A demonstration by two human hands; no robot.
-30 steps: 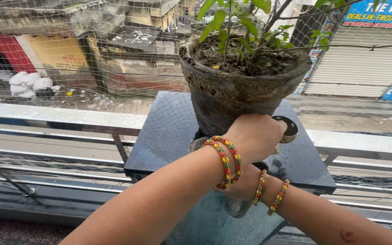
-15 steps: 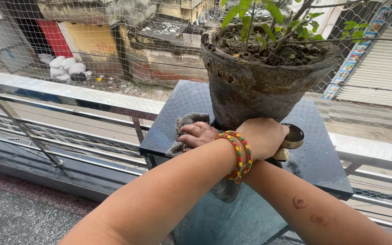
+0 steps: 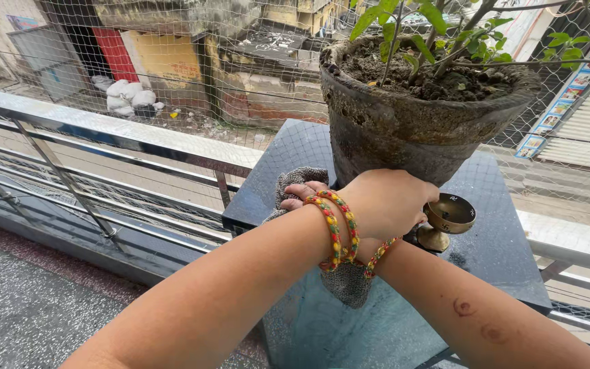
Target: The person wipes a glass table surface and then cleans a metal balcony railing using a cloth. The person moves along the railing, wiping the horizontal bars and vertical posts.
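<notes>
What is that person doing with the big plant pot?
A person stands at a balcony railing with arms crossed over each other. The left hand grips the base of a dark plant pot on a black stone stand. The right hand, reaching under the left arm, presses a grey cloth on the stand beside the pot. A small brass lamp sits right by the left hand.

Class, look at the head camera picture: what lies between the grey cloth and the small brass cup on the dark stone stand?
In the head view, the left hand and the plant pot's base lie between the grey cloth and the brass cup.
</notes>
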